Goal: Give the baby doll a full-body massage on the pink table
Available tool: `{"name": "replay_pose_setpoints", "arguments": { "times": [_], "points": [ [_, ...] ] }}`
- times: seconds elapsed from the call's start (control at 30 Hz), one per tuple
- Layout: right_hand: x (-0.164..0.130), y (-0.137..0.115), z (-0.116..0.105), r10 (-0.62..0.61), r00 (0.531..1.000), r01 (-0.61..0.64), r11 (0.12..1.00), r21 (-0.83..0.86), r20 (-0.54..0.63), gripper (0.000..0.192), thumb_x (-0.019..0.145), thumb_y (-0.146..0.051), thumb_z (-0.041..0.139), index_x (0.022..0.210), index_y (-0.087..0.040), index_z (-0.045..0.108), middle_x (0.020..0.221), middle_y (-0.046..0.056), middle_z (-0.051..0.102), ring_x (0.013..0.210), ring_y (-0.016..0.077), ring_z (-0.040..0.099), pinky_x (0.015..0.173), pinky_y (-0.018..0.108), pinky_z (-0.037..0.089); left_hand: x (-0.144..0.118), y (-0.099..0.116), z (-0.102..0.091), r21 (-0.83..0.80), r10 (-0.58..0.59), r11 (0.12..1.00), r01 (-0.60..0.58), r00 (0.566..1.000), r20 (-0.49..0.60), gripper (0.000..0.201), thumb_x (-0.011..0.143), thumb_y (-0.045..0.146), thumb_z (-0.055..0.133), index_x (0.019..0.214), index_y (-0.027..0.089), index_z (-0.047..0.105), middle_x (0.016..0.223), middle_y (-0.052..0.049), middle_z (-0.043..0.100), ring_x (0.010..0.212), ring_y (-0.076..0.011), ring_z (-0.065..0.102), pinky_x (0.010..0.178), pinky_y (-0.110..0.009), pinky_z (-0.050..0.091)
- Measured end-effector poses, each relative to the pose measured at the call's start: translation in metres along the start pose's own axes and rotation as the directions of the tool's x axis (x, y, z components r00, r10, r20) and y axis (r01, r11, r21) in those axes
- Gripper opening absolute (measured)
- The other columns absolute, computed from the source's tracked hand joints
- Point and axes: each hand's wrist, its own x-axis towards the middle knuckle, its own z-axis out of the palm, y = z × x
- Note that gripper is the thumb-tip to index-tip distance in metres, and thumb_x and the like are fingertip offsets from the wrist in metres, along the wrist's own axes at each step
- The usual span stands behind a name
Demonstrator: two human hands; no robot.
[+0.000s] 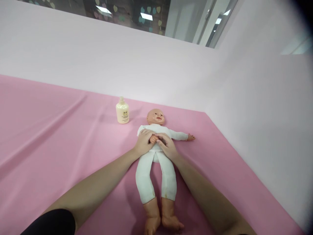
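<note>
While the baby doll (156, 153) lies face-up on the pink surface (49, 137), right of a lotion bottle (122, 111), left hand (143, 142) and right hand (166, 146) clasp its small hand at the chest, seemingly mid-massage, calling for gentle strokes.

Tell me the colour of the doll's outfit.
White, on the doll, seen clearly in the head view.
</note>
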Motion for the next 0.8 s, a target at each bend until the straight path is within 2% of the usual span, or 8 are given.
{"name": "replay_pose_setpoints", "arguments": {
  "times": [0.1, 0.2, 0.33, 0.57, 0.67, 0.8],
  "points": [
    [-0.0007, 0.0002, 0.0006, 0.008, 1.000, -0.008, 1.000, 0.000, -0.011, 0.030, 0.079, -0.030, 0.066, 0.107, -0.024, 0.059, 0.104, 0.004, 0.060, 0.096, 0.0185, 0.056, 0.090, 0.035, 0.045, -0.0001, -0.0016, 0.0007, 0.010, 0.017, 1.000, -0.017, 1.000, 0.018, 0.020, 0.076, 0.027, 0.058, 0.095, 0.019, 0.057, 0.095, -0.004, 0.062, 0.095, -0.0214, 0.051, 0.089, -0.038, 0.036],
    [-0.0012, 0.0008, 0.0012, 0.018, 0.999, -0.018, 1.000, 0.020, -0.028, 0.032, 0.075, -0.031, 0.070, 0.105, -0.024, 0.059, 0.103, 0.004, 0.060, 0.096, 0.0186, 0.056, 0.090, 0.035, 0.045, -0.0001, -0.0017, 0.0010, 0.032, 0.025, 0.999, -0.026, 0.999, 0.037, 0.023, 0.077, 0.028, 0.058, 0.097, 0.018, 0.057, 0.096, -0.005, 0.062, 0.096, -0.0223, 0.050, 0.089, -0.039, 0.036],
    [-0.0012, 0.0047, 0.0016, 0.043, 0.998, -0.039, 0.995, 0.096, -0.046, 0.019, 0.083, -0.035, 0.061, 0.098, -0.024, 0.062, 0.101, 0.005, 0.060, 0.098, 0.0186, 0.058, 0.090, 0.036, 0.046, -0.0004, 0.0002, 0.0006, 0.060, 0.038, 0.997, -0.040, 0.998, 0.041, 0.020, 0.082, 0.027, 0.051, 0.099, 0.018, 0.057, 0.098, -0.005, 0.061, 0.097, -0.0214, 0.050, 0.090, -0.038, 0.036],
    [-0.0007, 0.0092, 0.0002, 0.058, 0.997, -0.053, 0.994, 0.091, -0.045, 0.022, 0.091, -0.037, 0.048, 0.096, -0.024, 0.064, 0.100, 0.005, 0.062, 0.099, 0.0187, 0.058, 0.093, 0.038, 0.043, -0.0003, 0.0009, 0.0001, 0.064, 0.051, 0.997, -0.053, 0.998, 0.027, 0.015, 0.083, 0.023, 0.051, 0.095, 0.018, 0.057, 0.095, -0.005, 0.062, 0.094, -0.0198, 0.051, 0.089, -0.037, 0.036],
    [-0.0014, 0.0099, 0.0005, 0.041, 0.998, -0.036, 0.994, 0.100, -0.044, 0.019, 0.086, -0.037, 0.057, 0.098, -0.024, 0.063, 0.101, 0.005, 0.061, 0.098, 0.0190, 0.058, 0.091, 0.037, 0.045, -0.0007, -0.0007, 0.0005, 0.056, 0.052, 0.997, -0.054, 0.998, 0.035, 0.018, 0.082, 0.025, 0.052, 0.097, 0.018, 0.056, 0.097, -0.005, 0.061, 0.095, -0.0208, 0.050, 0.089, -0.038, 0.036],
    [-0.0022, 0.0088, 0.0009, 0.016, 0.999, -0.014, 0.997, 0.069, -0.038, 0.030, 0.075, -0.035, 0.070, 0.101, -0.024, 0.061, 0.103, 0.005, 0.059, 0.097, 0.0197, 0.057, 0.090, 0.037, 0.045, -0.0013, -0.0022, 0.0010, 0.051, 0.050, 0.997, -0.053, 0.997, 0.054, 0.024, 0.078, 0.029, 0.056, 0.099, 0.018, 0.056, 0.097, -0.006, 0.061, 0.095, -0.0226, 0.050, 0.089, -0.039, 0.036]
  ]
}}
